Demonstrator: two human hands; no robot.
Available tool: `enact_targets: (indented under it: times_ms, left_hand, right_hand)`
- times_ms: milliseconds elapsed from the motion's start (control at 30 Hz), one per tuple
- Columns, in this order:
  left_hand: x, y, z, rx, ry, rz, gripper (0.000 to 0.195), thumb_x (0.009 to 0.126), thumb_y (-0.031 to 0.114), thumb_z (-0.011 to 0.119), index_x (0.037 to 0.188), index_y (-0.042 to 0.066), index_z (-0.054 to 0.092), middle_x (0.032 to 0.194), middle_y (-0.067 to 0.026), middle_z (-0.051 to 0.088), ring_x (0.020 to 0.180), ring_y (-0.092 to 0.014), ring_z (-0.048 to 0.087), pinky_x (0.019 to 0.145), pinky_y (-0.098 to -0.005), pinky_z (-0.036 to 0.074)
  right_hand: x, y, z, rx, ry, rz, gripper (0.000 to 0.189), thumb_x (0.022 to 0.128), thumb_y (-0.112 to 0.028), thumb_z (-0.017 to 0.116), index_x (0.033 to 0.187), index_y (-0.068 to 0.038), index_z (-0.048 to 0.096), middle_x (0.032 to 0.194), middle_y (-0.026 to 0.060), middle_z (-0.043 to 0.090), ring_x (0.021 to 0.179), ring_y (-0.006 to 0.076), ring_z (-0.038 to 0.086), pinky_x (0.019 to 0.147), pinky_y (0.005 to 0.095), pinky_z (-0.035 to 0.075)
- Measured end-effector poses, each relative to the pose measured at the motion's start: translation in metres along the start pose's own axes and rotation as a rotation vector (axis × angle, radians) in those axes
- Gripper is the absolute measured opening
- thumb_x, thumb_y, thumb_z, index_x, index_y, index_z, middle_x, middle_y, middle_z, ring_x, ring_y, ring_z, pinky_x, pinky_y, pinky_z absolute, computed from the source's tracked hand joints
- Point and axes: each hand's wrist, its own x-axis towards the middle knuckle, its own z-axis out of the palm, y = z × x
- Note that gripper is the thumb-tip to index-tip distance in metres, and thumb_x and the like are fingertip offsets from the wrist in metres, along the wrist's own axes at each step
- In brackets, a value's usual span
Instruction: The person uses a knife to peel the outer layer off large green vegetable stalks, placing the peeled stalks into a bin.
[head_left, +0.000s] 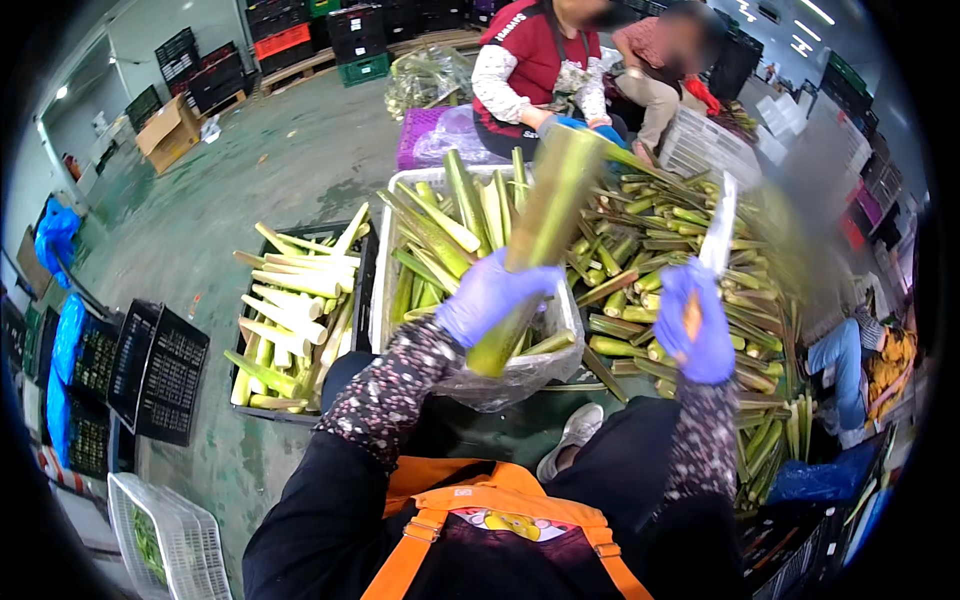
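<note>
My left hand (499, 292), in a purple glove, grips a thick green plant stalk (559, 202). The stalk is tilted upright above a white plastic crate (380, 277) with a clear plastic liner, which holds more green stalks. In my right hand (696, 322), gloved the same way, is a knife (720, 225) with its blade pointing up; a bit of the wooden handle shows between my fingers. The blade stands apart from the held stalk. Behind the knife lies a large heap of cut stalks (637, 285).
Left of the white crate, a black crate (369, 262) holds paler stalks. Two people sit beyond the heap, one in a red shirt (525, 37) with blue gloves. Stacked black crates (161, 367) stand at left, near a white basket (172, 540). Another person in jeans (840, 360) is at right.
</note>
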Motion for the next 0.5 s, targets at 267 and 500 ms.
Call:
enact_targets:
  times_ms: [267,500]
  left_hand:
    - [0.002,-0.027,-0.019,-0.432,-0.226,-0.261,0.066,0.092,0.056,0.053,0.13,0.003,0.047,0.106,-0.0138,0.064,0.084,-0.021,0.065,0.068,-0.0347,0.057]
    - [0.022,-0.069,-0.021,-0.652,-0.22,-0.31,0.064,0.092,0.048,0.059,0.132,-0.001,0.046,0.116,-0.015,0.061,0.094,-0.022,0.064,0.079,-0.0372,0.058]
  right_hand:
    - [0.094,0.09,0.026,-0.389,0.275,0.147,0.047,0.085,-0.024,0.071,0.122,0.003,0.057,0.087,0.0024,0.067,0.047,0.0039,0.05,0.041,0.0196,0.036]
    - [0.127,0.123,0.004,-0.123,0.21,0.263,0.021,0.086,-0.014,0.068,0.103,-0.003,0.063,0.075,0.0045,0.066,0.059,0.0117,0.064,0.049,0.0233,0.049]
